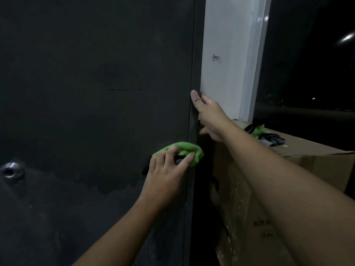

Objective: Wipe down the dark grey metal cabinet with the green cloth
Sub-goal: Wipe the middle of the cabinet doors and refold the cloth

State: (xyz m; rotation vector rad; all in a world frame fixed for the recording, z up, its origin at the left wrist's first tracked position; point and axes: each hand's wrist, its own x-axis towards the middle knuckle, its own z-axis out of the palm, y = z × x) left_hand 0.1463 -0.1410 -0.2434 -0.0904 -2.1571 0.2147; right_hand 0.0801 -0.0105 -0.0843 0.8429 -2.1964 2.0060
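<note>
Low on the front of the dark grey metal cabinet (96, 73), just beside its right edge, the green cloth (185, 149) was pressed in a bunched wad. It was held by the left hand (167, 169), whose grip was closed over the cloth with the fingers curled across it. Something small and black was seen under those fingers, too dark to be identified. Higher on the same edge, the cabinet was held by the right hand (211, 120). The thumb was laid upright on the front face and the fingers were passed round the corner, so that the grip was closed on the edge itself. A round metal fitting (11, 169) was seen low on the cabinet's face, well apart from the cloth, to the left. Just beside the cabinet on the right a cardboard box (307, 160) was stood, with green and grey cloths (263, 133) heaped on its top. Behind it a white pillar (226, 54) was seen.
</note>
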